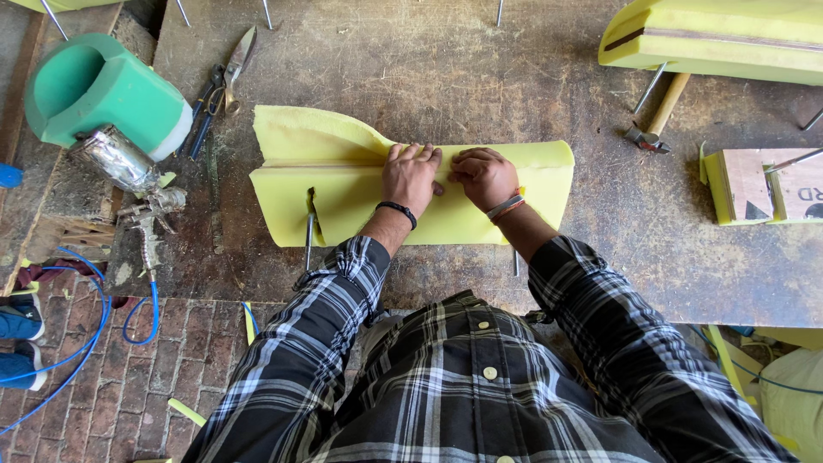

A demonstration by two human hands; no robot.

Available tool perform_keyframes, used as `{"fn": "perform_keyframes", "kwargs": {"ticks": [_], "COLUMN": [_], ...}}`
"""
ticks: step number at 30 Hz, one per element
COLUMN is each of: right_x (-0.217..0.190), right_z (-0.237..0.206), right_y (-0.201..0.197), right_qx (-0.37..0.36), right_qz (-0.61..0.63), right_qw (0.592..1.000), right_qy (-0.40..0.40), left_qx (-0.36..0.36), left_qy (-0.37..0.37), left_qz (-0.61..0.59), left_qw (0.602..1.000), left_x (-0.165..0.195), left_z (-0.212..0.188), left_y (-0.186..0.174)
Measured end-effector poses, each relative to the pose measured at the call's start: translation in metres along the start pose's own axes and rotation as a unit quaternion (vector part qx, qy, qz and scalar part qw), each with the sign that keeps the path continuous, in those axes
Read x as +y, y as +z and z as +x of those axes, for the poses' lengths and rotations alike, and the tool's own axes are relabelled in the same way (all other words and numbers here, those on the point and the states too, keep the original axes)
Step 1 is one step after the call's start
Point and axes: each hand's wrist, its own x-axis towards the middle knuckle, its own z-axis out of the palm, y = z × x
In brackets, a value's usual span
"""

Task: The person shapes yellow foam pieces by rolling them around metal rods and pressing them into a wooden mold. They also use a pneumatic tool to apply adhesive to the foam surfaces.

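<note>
A yellow foam sheet [343,184] lies folded over a part on the worn wooden bench [480,77], with metal legs sticking out below it. My left hand [410,174] presses flat on the foam near its middle, fingers spread along the fold line. My right hand [485,176] sits right beside it, fingers curled and pushing the foam down. Both hands touch the foam and almost touch each other. The upper left part of the sheet curls up loose.
Tin snips [228,75] and pliers lie at the bench's upper left. A spray gun [137,189] with a blue hose sits beside a green foam block [99,90]. A hammer [656,120], a foam-covered piece [720,39] and a small wood block [759,184] are at right.
</note>
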Motion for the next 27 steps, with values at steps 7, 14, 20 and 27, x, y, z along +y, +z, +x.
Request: {"fn": "perform_keyframes", "kwargs": {"ticks": [7,14,20,27], "right_x": [0.016,0.021,0.018,0.005], "right_z": [0.002,-0.006,-0.011,-0.021], "right_y": [-0.033,-0.019,-0.045,-0.037], "right_qx": [-0.073,-0.021,-0.143,-0.174], "right_qz": [0.036,-0.01,-0.005,-0.123], "right_qw": [0.997,1.0,0.989,0.977], "right_qy": [-0.016,-0.014,-0.026,-0.022], "left_qx": [0.019,-0.001,0.034,0.013], "left_qy": [0.004,0.007,0.011,0.008], "left_qz": [-0.015,-0.014,0.003,-0.023], "left_qw": [1.0,1.0,0.999,1.0], "left_x": [0.0,0.001,0.0,-0.002], "left_z": [-0.002,-0.002,-0.001,-0.003], "left_y": [-0.004,-0.004,-0.001,-0.012]}}
